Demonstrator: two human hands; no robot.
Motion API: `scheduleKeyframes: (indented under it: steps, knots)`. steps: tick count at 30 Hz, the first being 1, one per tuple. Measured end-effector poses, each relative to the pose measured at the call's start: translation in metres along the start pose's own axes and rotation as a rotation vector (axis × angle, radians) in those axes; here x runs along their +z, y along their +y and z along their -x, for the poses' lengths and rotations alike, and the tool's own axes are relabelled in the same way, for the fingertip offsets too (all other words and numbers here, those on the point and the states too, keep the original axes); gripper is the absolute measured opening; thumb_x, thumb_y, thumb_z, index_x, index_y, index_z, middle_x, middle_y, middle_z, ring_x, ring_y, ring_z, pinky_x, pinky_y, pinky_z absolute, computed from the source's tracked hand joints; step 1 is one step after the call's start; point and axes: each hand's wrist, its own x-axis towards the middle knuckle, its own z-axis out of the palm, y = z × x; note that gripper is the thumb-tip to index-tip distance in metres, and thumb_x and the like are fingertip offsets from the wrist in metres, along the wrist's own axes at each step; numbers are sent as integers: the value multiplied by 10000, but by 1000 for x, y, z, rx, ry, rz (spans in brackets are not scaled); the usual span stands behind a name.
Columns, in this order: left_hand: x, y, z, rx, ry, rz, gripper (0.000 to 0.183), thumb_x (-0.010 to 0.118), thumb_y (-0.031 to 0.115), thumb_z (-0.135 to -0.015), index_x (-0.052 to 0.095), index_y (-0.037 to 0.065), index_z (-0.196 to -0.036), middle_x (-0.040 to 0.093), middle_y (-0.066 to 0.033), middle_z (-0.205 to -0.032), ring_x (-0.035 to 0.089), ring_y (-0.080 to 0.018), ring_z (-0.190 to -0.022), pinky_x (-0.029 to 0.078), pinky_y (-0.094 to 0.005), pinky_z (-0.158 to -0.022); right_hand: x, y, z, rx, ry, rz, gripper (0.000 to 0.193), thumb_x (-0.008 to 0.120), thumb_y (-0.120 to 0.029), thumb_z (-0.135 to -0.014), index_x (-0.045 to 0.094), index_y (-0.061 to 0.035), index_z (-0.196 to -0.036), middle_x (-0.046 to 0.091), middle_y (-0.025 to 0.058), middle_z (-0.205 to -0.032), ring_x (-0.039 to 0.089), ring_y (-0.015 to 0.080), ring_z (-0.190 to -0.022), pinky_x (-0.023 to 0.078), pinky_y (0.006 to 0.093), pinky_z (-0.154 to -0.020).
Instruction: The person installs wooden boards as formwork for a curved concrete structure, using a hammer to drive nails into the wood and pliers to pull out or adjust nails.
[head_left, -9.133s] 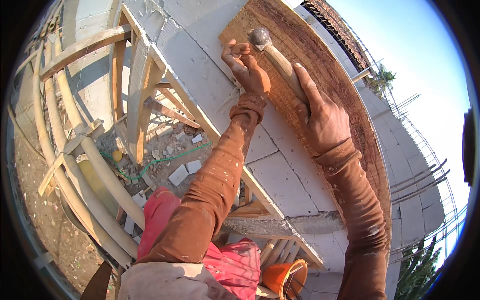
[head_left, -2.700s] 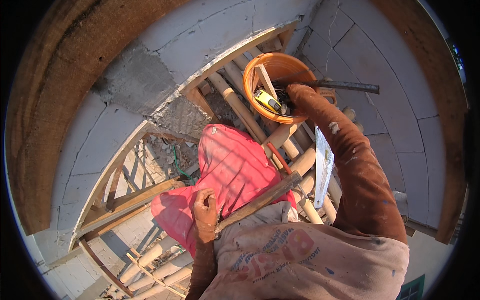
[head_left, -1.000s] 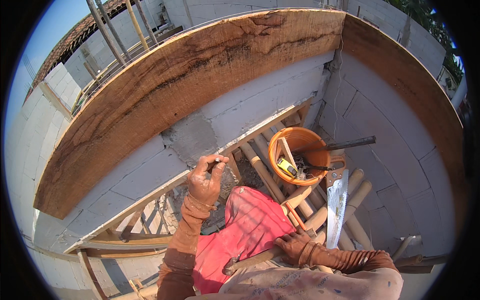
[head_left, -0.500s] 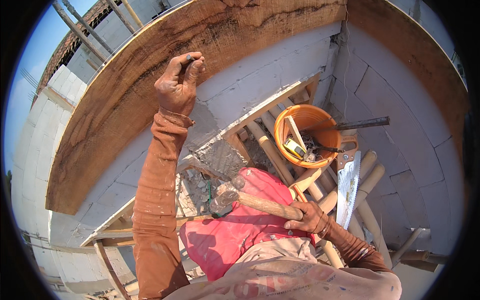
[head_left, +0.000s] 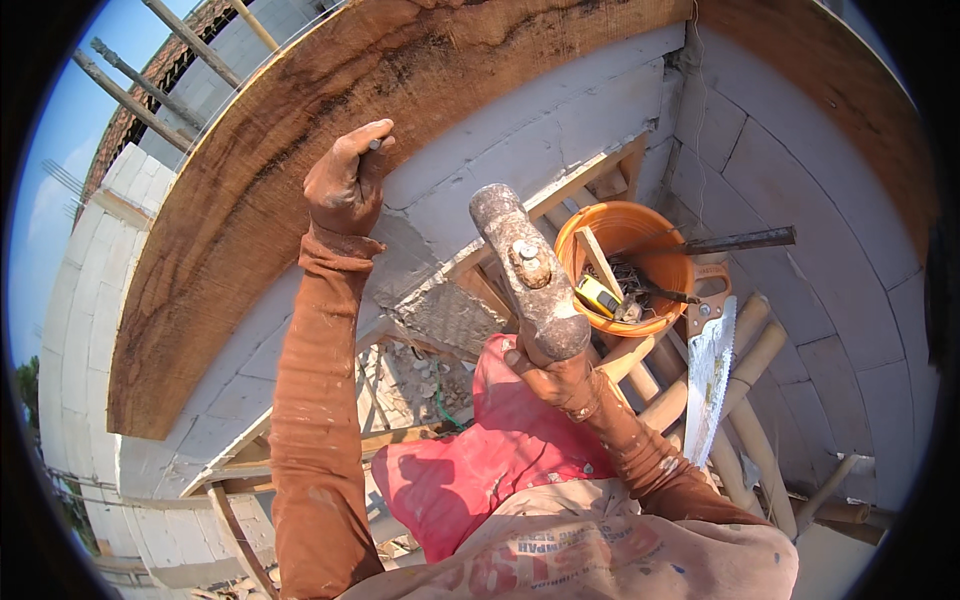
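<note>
In the head view, the likeliest trouble is a hit on the left hand (head_left: 343,190): its thumb and forefinger close around the nail (head_left: 375,145) so near the end that little metal stands clear of them, and a hammer (head_left: 530,265) blow slightly off line could catch the fingertips. A slanting strike might also bend the nail or send it skidding across the wooden board (head_left: 240,190) behind those fingers; whether the nail's point touches the wood cannot be told. The orange bucket (head_left: 640,222), just beyond the right fingers and to their right, could be knocked by a wide swing, as could the metal bar (head_left: 740,240) jutting from it. The handsaw (head_left: 707,375), to the right of the same fingers, shows bare teeth that a careless elbow might meet.

The left arm reaches forward almost straight, its wrist bent a little and the fingers pinching the nail ahead of the knuckles. The right arm is folded in front of the body, the right hand (head_left: 560,380) grasping the hammer with fingers wrapped about the handle, which the head mostly hides. That heavy head sits just above the right fingers, tilted, well apart from the nail.
</note>
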Motion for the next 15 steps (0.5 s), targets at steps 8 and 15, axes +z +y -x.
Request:
scheduleKeyframes:
  steps: [8,15]
  knots:
    - [7,-5,4,0,83,73,147,665,7,-823,622,41,-959,692,-112,-914,689,-204,-819,546,-279,-683,11,7,-16,83,-34,-250,530,690,-273,-783,471,29,-1160,633,155,-861,658,274,-744,506,337,-665]
    - [10,-3,3,-5,100,62,134,655,27,-836,629,60,-963,693,-109,-916,691,-199,-808,549,-282,-666,18,7,-16,49,-22,-253,503,659,-305,-817,480,29,-1147,628,143,-843,654,261,-733,506,326,-648]
